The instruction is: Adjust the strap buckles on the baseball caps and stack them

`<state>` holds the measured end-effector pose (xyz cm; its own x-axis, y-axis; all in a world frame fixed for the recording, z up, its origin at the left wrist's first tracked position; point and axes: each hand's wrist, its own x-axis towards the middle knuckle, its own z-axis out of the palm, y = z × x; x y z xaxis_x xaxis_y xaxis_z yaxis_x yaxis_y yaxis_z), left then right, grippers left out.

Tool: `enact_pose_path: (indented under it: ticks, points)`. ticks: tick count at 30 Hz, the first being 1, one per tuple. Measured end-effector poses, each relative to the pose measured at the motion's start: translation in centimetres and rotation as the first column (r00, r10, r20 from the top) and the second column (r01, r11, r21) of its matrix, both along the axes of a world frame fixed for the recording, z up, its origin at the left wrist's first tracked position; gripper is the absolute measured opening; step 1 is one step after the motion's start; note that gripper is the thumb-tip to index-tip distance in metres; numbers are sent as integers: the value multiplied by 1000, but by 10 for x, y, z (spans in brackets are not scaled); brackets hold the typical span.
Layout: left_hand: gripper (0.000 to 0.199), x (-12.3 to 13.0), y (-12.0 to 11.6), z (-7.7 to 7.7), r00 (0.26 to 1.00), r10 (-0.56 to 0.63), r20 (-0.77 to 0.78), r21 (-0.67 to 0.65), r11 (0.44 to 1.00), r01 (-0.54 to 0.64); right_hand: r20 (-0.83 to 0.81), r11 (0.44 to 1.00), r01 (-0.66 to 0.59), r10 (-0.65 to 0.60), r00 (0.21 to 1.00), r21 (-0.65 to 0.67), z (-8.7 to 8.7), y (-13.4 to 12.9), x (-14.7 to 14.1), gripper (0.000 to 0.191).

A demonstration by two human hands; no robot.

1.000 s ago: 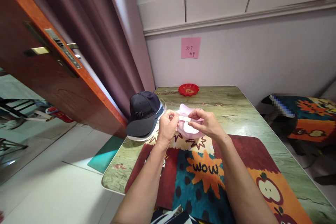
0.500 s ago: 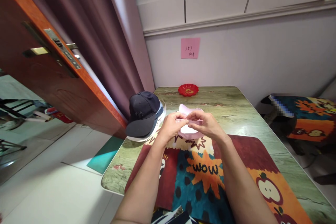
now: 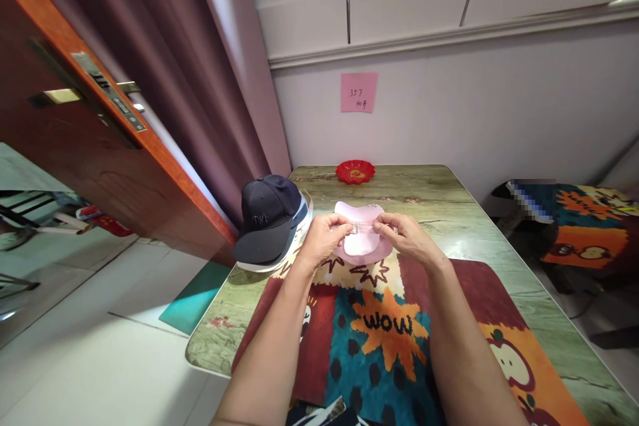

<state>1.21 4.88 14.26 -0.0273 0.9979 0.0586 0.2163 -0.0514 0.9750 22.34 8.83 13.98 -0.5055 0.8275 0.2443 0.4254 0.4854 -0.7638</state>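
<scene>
Pinching the back strap (image 3: 367, 229) of a pink cap (image 3: 363, 255) from either side, the left hand (image 3: 322, 239) and the right hand (image 3: 407, 236) are a little apart, with the strap running between them. The left thumb and fingers close on it just beside a small metal buckle (image 3: 355, 228); the right thumb and fingers grip its other end. The cap is between and below the hands, its white lining showing towards the person; whether it rests on the table (image 3: 449, 206) or is lifted slightly cannot be told.

Just to the left of the left hand sits a stack of caps, a dark cap (image 3: 269, 213) on top with paler ones beneath. Beyond both hands, near the far edge of the table, is a red dish (image 3: 355, 173), and above that a pink note (image 3: 358, 93) is stuck to the wall (image 3: 429, 106). On the near side of the hands, a colourful mat (image 3: 387, 323) lies under the forearms. Well to the left of the left hand stand a curtain (image 3: 214, 80) and a wooden door (image 3: 100, 160).
</scene>
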Motion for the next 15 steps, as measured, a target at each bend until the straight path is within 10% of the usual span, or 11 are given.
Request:
enact_pose_path:
  ticks: [7, 15]
  points:
    - [22, 5, -4, 8, 996, -50, 75, 6, 999, 50, -190, 989, -11, 39, 981, 150, 1, -8, -22, 20]
    - [41, -15, -10, 8, 926, -130, 353, -145, 971, 192, -458, 977, -196, 139, 878, -79, -6, -7, -28, 24]
